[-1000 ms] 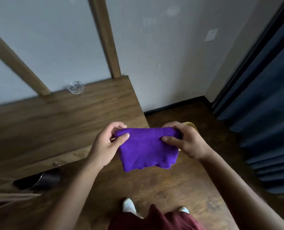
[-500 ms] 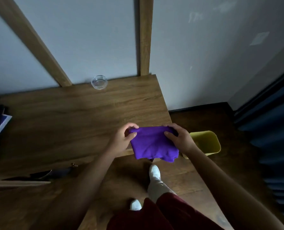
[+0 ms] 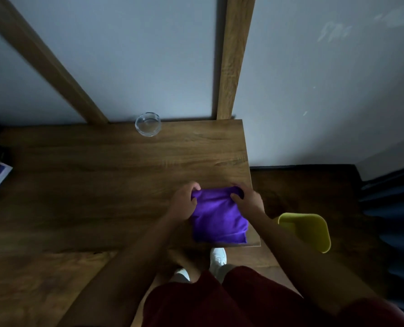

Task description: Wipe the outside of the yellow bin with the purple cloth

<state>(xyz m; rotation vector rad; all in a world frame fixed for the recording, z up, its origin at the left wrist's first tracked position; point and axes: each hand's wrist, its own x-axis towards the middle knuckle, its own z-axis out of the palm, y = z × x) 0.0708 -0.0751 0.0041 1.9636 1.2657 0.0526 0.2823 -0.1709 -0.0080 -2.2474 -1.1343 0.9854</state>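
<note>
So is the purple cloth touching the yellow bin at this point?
Apart. The head view shows the purple cloth over the wooden table corner in both hands, with the right forearm and bare floor between it and the yellow bin.

The wooden tabletop point(image 3: 102, 185) carries a glass bowl point(image 3: 148, 124) at its far edge. The purple cloth point(image 3: 218, 220) lies at its near right corner. The yellow bin point(image 3: 307, 230) stands on the floor point(image 3: 314, 185).

I see a solid purple cloth point(image 3: 218, 220), a plain yellow bin point(image 3: 312, 230), a brown wood-grain table point(image 3: 102, 185), dark red shorts point(image 3: 243, 300), white shoes point(image 3: 218, 256).
</note>
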